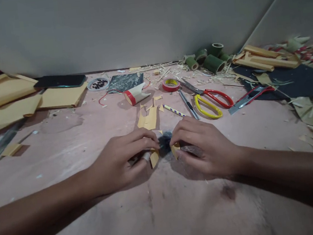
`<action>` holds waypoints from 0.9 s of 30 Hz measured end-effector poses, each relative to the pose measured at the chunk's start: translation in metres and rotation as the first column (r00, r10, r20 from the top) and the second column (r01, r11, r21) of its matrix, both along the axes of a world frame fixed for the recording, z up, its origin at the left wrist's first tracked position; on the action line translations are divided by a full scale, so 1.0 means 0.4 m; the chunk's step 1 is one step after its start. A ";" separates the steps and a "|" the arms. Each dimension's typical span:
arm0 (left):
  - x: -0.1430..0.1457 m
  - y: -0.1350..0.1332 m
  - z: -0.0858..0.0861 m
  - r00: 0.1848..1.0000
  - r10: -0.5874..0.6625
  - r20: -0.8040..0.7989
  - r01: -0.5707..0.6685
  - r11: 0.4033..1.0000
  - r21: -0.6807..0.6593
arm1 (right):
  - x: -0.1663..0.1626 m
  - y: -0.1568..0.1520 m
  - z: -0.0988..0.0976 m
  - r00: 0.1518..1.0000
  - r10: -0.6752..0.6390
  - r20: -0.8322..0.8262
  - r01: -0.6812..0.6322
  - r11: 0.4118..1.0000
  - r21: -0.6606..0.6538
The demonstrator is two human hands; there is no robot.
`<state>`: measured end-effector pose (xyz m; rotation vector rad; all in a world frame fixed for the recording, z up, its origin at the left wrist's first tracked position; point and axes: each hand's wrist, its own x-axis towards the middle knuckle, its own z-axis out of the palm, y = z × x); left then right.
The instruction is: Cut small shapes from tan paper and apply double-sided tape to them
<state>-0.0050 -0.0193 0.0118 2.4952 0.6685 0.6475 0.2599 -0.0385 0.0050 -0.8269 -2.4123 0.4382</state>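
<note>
Both of my hands meet at the middle of the pinkish floor surface (64, 150). My left hand (122, 161) is closed, its fingertips pinching a small tan paper piece (154, 158). My right hand (202, 148) is closed too, pinching another tan paper scrap (175, 150). Between the two sets of fingertips lies a small dark blue-black object (165, 141), partly hidden; I cannot tell what it is. Just beyond my hands lie cut tan paper pieces (148, 119).
Behind the hands: a striped pencil (174, 110), a craft knife (188, 109), yellow-and-red scissors (209, 100), a red tape roll (171, 84), a red-capped white cone (135, 95). Green bamboo sections (212, 62) and wood strips (263, 58) at back right. Tan sheets (7, 100) and a phone (59, 81) left.
</note>
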 end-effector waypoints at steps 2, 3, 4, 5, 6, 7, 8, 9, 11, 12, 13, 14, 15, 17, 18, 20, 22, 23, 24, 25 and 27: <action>0.000 0.002 0.001 0.999 -0.040 0.014 0.041 0.999 -0.010 | -0.001 0.000 0.001 1.000 -0.001 -0.001 0.001 1.000 -0.010; -0.001 0.003 0.001 0.998 -0.056 0.019 0.057 0.998 -0.014 | -0.001 0.000 0.001 1.000 0.001 0.000 -0.001 1.000 -0.018; -0.002 0.003 0.000 0.998 -0.066 0.019 0.066 0.998 -0.017 | -0.002 0.000 0.002 1.000 0.001 0.002 -0.001 1.000 -0.025; -0.004 0.003 -0.001 0.998 -0.068 0.011 0.068 0.997 -0.022 | -0.003 0.000 0.003 1.000 0.002 0.004 -0.002 1.000 -0.031; -0.005 0.003 -0.002 0.998 -0.066 -0.005 0.066 0.997 -0.028 | -0.003 0.001 0.003 1.000 0.001 0.004 -0.001 0.999 -0.037; -0.005 0.003 -0.003 0.998 -0.062 -0.022 0.062 0.998 -0.033 | -0.004 0.002 0.003 1.000 0.000 0.004 0.000 0.999 -0.041; -0.005 0.002 -0.004 0.998 -0.058 -0.034 0.057 0.998 -0.034 | -0.004 0.003 0.002 1.000 -0.001 0.002 0.001 0.999 -0.041; -0.005 0.002 -0.004 0.998 -0.051 -0.040 0.050 0.998 -0.033 | -0.005 0.004 0.001 1.000 -0.002 0.002 0.002 0.999 -0.041; -0.004 0.001 -0.003 0.999 -0.014 -0.036 0.013 1.000 -0.027 | -0.004 0.006 0.000 1.000 -0.002 0.004 0.002 0.999 -0.042; -0.004 0.000 -0.002 0.999 0.015 -0.035 -0.016 1.000 -0.025 | -0.004 0.006 0.000 1.000 -0.001 0.004 0.002 0.999 -0.042; -0.004 -0.001 -0.001 0.998 0.048 -0.040 -0.049 0.998 -0.027 | -0.003 0.007 0.000 1.000 0.000 0.006 0.000 0.999 -0.046; -0.004 -0.002 0.001 0.995 0.081 -0.051 -0.082 0.996 -0.029 | -0.003 0.006 0.000 1.000 0.002 0.007 -0.001 0.999 -0.048; -0.004 -0.002 0.002 0.992 0.106 -0.063 -0.108 0.994 -0.031 | -0.002 0.006 0.001 1.000 0.003 0.008 -0.003 0.999 -0.051; -0.004 -0.003 0.003 0.990 0.113 -0.082 -0.116 0.992 -0.041 | -0.001 0.004 0.002 1.000 0.008 0.006 -0.008 0.999 -0.053; -0.004 -0.002 0.003 0.992 0.095 -0.080 -0.099 0.994 -0.046 | -0.001 0.003 0.002 1.000 0.010 0.005 -0.010 0.999 -0.052; -0.003 -0.002 0.003 0.998 0.038 -0.050 -0.039 0.999 -0.036 | -0.001 0.001 0.002 1.000 0.006 0.005 -0.006 0.999 -0.050; -0.001 -0.001 0.002 0.999 -0.024 -0.028 0.024 1.000 0.007 | -0.002 0.001 0.001 1.000 -0.005 0.010 0.006 0.999 -0.048; 0.000 -0.001 0.002 0.999 -0.045 -0.025 0.046 0.998 0.037 | -0.003 0.002 0.000 1.000 -0.010 0.012 0.010 0.999 -0.048; 0.001 -0.001 0.003 0.998 -0.059 -0.029 0.061 0.996 0.065 | -0.004 0.003 -0.001 1.000 -0.012 0.013 0.013 0.999 -0.048; 0.002 -0.001 0.004 0.997 -0.068 -0.035 0.071 0.994 0.086 | -0.005 0.004 -0.001 1.000 -0.015 0.014 0.015 0.999 -0.048; 0.002 -0.001 0.005 0.996 -0.080 -0.040 0.084 0.990 0.111 | -0.007 0.006 -0.001 1.000 -0.014 0.014 0.014 0.999 -0.048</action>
